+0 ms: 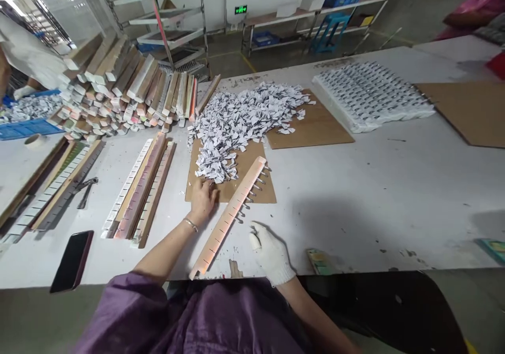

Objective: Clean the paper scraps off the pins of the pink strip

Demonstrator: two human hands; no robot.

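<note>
The left hand [202,200], bare, rests palm down on a cardboard sheet [252,183] near the desk's [355,206] front edge, fingertips touching the pile of small paper tags [236,125]; whether it grips one is hidden. The gloved right hand [270,254] lies loosely curled and empty beside the slotted wooden strip [229,217], which runs diagonally to the front edge. Bare desk opens rightward.

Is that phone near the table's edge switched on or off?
The phone looks off or asleep: it lies flat, its screen dark.
</note>
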